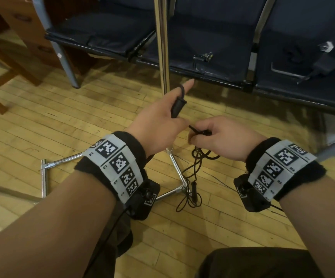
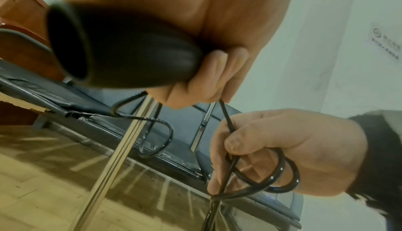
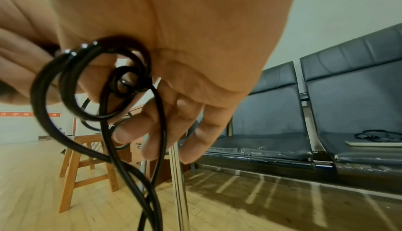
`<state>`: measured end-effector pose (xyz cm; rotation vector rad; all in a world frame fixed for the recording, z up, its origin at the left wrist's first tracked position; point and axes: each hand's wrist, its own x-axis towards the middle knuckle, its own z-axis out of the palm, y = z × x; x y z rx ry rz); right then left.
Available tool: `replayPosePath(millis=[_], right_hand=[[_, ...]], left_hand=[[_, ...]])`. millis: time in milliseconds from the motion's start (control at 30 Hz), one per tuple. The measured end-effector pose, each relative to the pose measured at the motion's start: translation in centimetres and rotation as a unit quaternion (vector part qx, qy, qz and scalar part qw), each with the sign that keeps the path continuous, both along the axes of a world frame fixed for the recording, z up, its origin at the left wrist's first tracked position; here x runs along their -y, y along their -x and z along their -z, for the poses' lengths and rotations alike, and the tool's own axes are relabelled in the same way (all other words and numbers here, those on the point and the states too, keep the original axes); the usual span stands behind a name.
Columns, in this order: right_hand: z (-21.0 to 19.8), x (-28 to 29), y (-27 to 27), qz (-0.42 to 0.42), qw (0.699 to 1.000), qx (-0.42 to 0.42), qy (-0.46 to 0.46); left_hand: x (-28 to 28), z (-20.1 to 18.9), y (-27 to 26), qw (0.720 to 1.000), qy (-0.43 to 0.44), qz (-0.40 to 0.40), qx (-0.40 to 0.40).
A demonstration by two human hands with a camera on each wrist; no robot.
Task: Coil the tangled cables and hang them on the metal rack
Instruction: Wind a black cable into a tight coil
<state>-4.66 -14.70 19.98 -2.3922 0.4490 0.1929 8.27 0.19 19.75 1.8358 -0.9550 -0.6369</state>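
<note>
Coiling is at an early stage and nothing hangs on the rack (image 1: 163,47), whose upright pole stands just beyond the hands with its base bars on the wooden floor (image 1: 32,121).

The left hand (image 1: 158,119) has its lower fingers curled round a black plug (image 1: 177,106), forefinger pointing outward with a turn of cable looped over it. The right hand (image 1: 222,135) pinches a few small loops of the black cable (image 1: 198,157). The remainder trails down in a loose tangle to the floor beside the rack base, a second plug among it.

Remaining, in my judgement: gather the slack, finish the coil, hang it.

The right wrist view alone shows the loops (image 3: 91,83) crossing one another unevenly, and another cable lying on a bench seat (image 3: 369,142). The left wrist view shows a short run of cable (image 2: 226,119) between the two hands.
</note>
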Motion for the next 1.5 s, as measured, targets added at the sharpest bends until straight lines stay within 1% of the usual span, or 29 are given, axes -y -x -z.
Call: replayPosePath(millis=[133, 267, 367, 467, 500, 533, 600, 633, 667, 700, 767, 833, 867, 933, 1000, 1100, 1133, 1200, 1267, 1367, 1433, 1500], right_hand=[[0.2, 0.1, 0.0, 0.007, 1.0, -0.016, -0.007], [0.5, 0.7, 0.4, 0.011, 0.998, -0.056, 0.009], [1.2, 1.1, 0.7, 0.026, 0.995, -0.098, 0.011], [2.2, 1.4, 0.9, 0.021, 0.984, -0.166, 0.062], [2.4, 1.5, 0.9, 0.026, 0.983, -0.171, 0.07], [2.4, 1.6, 0.9, 0.034, 0.984, -0.16, 0.067], [2.0, 1.5, 0.8, 0.052, 0.991, -0.115, 0.044], [1.7, 1.3, 0.7, 0.061, 0.994, -0.087, 0.024], [1.3, 1.0, 0.7, 0.068, 0.996, -0.062, 0.0], [0.8, 0.7, 0.6, 0.071, 0.996, -0.041, -0.027], [-0.1, -0.1, 0.4, 0.063, 0.994, -0.006, -0.086], [-0.9, -0.7, 0.1, 0.058, 0.985, 0.036, -0.157], [-1.3, -0.8, 0.0, 0.057, 0.979, 0.058, -0.187], [-1.9, -1.0, 0.0, 0.056, 0.969, 0.096, -0.221], [-1.9, -1.0, 0.1, 0.061, 0.963, 0.113, -0.235], [-1.7, -0.8, 0.2, 0.059, 0.961, 0.12, -0.24], [-1.6, -0.7, 0.2, 0.057, 0.96, 0.123, -0.245], [-1.6, -0.5, 0.4, 0.052, 0.958, 0.127, -0.254], [-1.6, -0.2, 0.5, 0.052, 0.962, 0.126, -0.237], [-0.6, 0.6, 0.5, 0.083, 0.981, 0.105, -0.141], [0.7, 1.5, 0.7, 0.114, 0.99, 0.066, -0.053], [1.9, 2.4, 1.1, 0.13, 0.991, 0.007, -0.002]], left_hand=[[0.1, 0.0, -0.3, 0.997, 0.036, -0.039, -0.061], [-0.5, -0.7, -1.1, 0.985, 0.046, -0.108, -0.126], [-0.9, -1.5, -1.6, 0.977, 0.062, -0.155, -0.135], [-1.4, -1.6, -2.6, 0.957, 0.085, -0.227, -0.161], [-1.7, -1.4, -3.1, 0.955, 0.065, -0.247, -0.148], [-1.9, -1.2, -3.5, 0.96, 0.018, -0.257, -0.114], [-2.4, -0.5, -3.9, 0.966, -0.106, -0.236, -0.024], [-2.5, -0.2, -3.8, 0.967, -0.141, -0.214, 0.01], [-2.5, 0.0, -3.5, 0.971, -0.148, -0.187, 0.028], [-2.3, 0.2, -3.1, 0.979, -0.133, -0.154, 0.024], [-1.9, 0.4, -2.0, 0.994, -0.089, -0.056, -0.026], [-1.3, 0.7, -1.2, 0.997, -0.064, 0.035, -0.034], [-1.1, 0.7, -1.0, 0.997, -0.056, 0.055, -0.028], [-0.9, 0.7, -1.0, 0.997, -0.043, 0.063, -0.018], [-0.8, 0.7, -1.2, 0.997, -0.045, 0.057, -0.02], [-0.9, 0.9, -1.1, 0.994, -0.08, 0.049, -0.047], [-0.8, 0.9, -0.9, 0.994, -0.082, 0.043, -0.055], [-0.7, 0.8, -0.8, 0.995, -0.055, 0.011, -0.081], [-0.6, 0.3, -0.8, 0.994, -0.015, -0.049, -0.101], [-0.5, -0.2, -1.0, 0.98, 0.058, -0.133, -0.134], [-0.6, -0.7, -1.3, 0.965, 0.11, -0.18, -0.158], [-0.8, -1.2, -1.6, 0.946, 0.171, -0.202, -0.189]])
